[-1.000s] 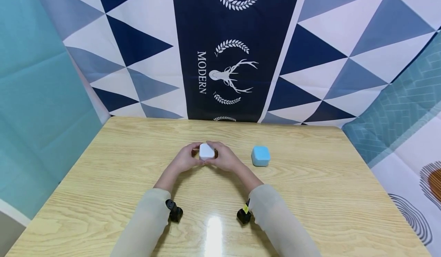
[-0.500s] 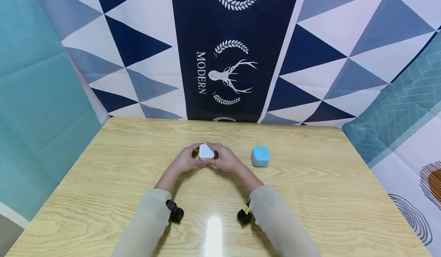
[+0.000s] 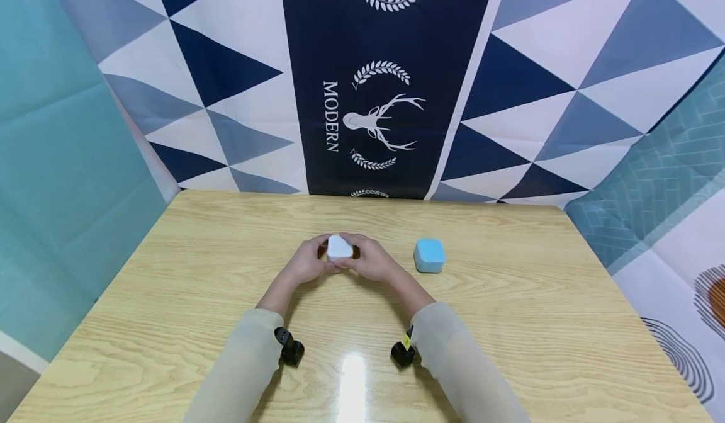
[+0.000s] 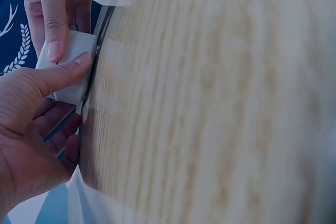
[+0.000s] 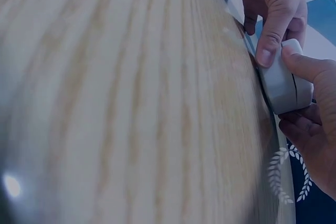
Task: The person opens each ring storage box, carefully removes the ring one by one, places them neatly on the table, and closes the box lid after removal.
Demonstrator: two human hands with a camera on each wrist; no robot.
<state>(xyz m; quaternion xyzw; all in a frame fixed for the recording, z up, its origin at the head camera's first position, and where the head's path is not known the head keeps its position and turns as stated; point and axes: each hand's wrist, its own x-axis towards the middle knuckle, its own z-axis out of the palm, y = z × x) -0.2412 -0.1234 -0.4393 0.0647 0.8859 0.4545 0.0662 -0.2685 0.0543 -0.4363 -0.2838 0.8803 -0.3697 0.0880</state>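
Observation:
A small white box (image 3: 340, 247) with rounded corners is held between both hands near the middle of the table's far part. A thin dark seam runs across the white box (image 5: 286, 85) in the right wrist view. My left hand (image 3: 306, 260) grips its left side, with the thumb (image 4: 68, 72) lying along the near face. On the right side my right hand (image 3: 370, 258) holds it, thumb (image 5: 304, 65) pressed on the near face close to the seam. The far fingers are partly hidden behind the box. A light blue rounded box (image 3: 429, 255) stands on the table to the right, untouched.
The wooden table (image 3: 510, 322) has its far edge against a patterned cloth (image 3: 243, 83) hanging behind. A teal cloth (image 3: 68, 158) hangs at the left. Black wrist cameras (image 3: 291, 350) sit near both sleeve cuffs.
My left thumb has shifted slightly to the right over the white box's near face. Both hands keep hold of it in nearly the same spot; the blue box stays put.

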